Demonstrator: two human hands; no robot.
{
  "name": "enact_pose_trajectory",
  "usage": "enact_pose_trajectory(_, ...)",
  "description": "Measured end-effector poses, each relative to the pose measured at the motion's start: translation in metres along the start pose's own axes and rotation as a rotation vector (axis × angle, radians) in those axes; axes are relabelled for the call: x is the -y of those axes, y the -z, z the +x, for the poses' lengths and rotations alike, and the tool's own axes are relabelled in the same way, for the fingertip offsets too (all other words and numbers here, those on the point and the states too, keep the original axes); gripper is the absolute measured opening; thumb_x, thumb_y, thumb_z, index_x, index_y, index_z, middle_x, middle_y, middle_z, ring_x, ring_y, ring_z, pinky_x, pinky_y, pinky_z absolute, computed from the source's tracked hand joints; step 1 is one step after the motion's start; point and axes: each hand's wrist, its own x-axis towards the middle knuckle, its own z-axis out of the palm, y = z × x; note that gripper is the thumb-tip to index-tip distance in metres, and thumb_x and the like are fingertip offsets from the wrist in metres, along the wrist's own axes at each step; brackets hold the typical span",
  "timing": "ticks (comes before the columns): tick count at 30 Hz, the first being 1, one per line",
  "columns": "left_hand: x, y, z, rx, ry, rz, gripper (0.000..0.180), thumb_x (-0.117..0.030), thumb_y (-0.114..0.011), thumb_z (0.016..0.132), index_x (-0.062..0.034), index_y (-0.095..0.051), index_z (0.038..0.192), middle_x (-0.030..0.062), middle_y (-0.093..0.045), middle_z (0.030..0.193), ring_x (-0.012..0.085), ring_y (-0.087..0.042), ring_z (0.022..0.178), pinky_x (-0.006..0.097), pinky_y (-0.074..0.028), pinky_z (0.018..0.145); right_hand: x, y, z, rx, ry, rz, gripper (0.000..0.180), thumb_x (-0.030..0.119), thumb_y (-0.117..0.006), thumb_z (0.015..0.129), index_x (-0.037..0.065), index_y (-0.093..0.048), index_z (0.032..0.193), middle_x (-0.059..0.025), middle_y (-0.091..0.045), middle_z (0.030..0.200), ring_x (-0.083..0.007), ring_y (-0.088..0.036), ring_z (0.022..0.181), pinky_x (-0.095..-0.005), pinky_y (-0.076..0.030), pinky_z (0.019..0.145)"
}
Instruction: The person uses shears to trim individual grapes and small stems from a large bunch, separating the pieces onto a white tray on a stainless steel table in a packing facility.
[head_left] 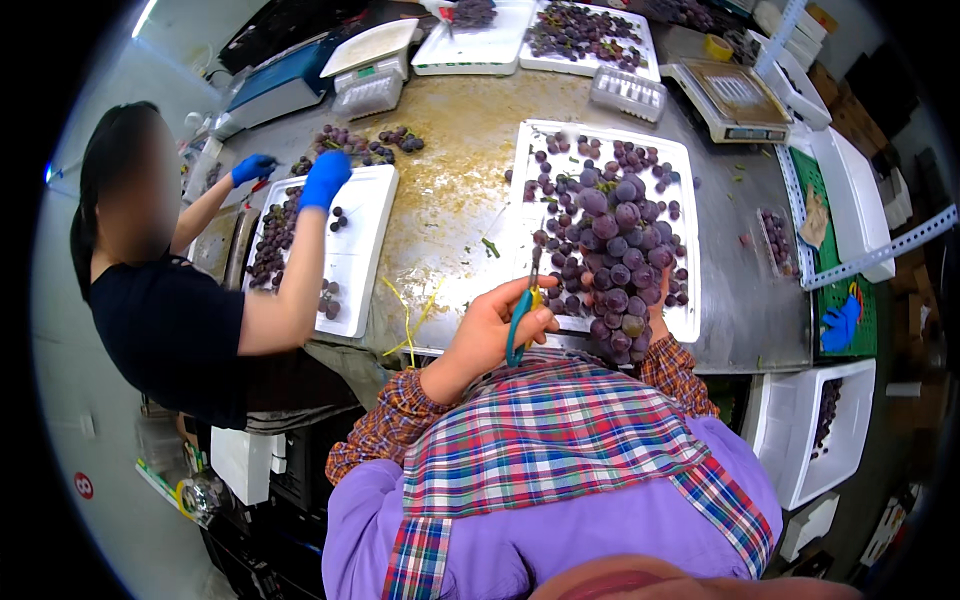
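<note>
While grape bunch is held by R hand at tabletop's near edge, snips gripped by L hand; berries poss. nicked if blades slip.

A fruit-packing workroom, by the look of it: a metal tabletop carries white trays of grapes, weighing scales stand at the upper left and upper right of the frame, clear plastic punnets sit near them, a co-worker wears blue gloves at the left, and a white box holds more fruit at the lower right
</note>
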Motion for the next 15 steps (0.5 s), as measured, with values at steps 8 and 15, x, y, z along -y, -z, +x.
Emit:
enact_pose_trajectory(8, -0.009, 0.001, -0.004, -0.033, -0.023, 0.028, 0.046, -0.020, -0.062, 0.090, -0.0001, -0.049, 0.130, 0.0085, -0.067, 0.089, 0.0111, -0.061, 0.074, 0.023, -0.048, 0.065, 0.001, -0.014, 0.011, 0.074, -0.064, 0.149, 0.096, 0.077, -0.038, 0.082, 0.007, -0.026, 0.146, -0.0213, -0.037, 0.143, -0.0407, -0.049, 0.120, -0.0563, -0.048, 0.089)
enact_pose_trajectory(15, -0.013, 0.007, -0.004, -0.050, -0.084, 0.158, 0.050, -0.018, -0.065, 0.088, 0.0010, -0.049, 0.131, 0.0083, -0.067, 0.089, 0.0106, -0.060, 0.073, 0.023, -0.048, 0.064, -0.002, -0.019, 0.019, 0.111, -0.088, 0.207, 0.095, 0.077, -0.038, 0.082, 0.008, -0.026, 0.146, -0.0208, -0.037, 0.143, -0.0406, -0.048, 0.121, -0.0569, -0.047, 0.091)
